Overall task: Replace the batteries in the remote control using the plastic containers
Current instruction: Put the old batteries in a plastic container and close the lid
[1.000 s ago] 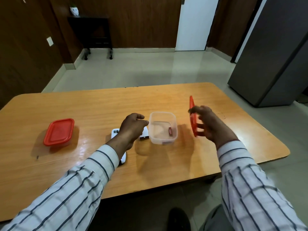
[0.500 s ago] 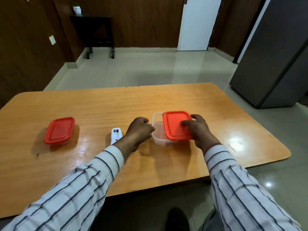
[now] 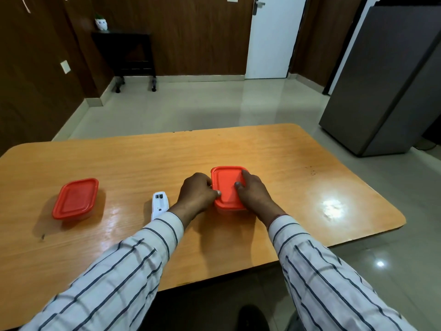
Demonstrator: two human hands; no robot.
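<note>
While the left hand [image 3: 199, 193] curls closed against the container's side and the right hand [image 3: 250, 191] presses spread fingers on its red lid [image 3: 226, 187], centre frame, uneven pressure risks one corner unseated; open-backed remote [image 3: 159, 206] lies left.

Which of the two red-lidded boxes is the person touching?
The red-lidded box right of the remote: both hands rest on its lid. The other box sits alone at the table's left.

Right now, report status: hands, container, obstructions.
Both hands, left hand and right hand, pressing red lid onto container. Remote lies beside, battery bay open. Nothing in the way.
</note>
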